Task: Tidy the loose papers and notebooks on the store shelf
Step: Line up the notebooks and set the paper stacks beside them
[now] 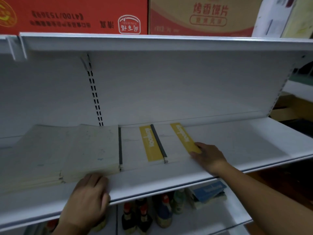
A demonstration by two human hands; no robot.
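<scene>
Notebooks (174, 143) with yellow bands and dark spines lie flat at the centre of the white shelf (237, 143), and we see our right hand (207, 156) resting against the near right corner of the right-hand one, fingers spread flat, gripping nothing. Cream paper stacks (67, 150) fill the left of the frame; our left hand (88, 199) lies loosely open at the shelf's front edge, fingertips touching the stack's near corner.

Head view: looks forward and slightly down, close to the white metal store shelf (169, 180).
Shared: single view only.
</scene>
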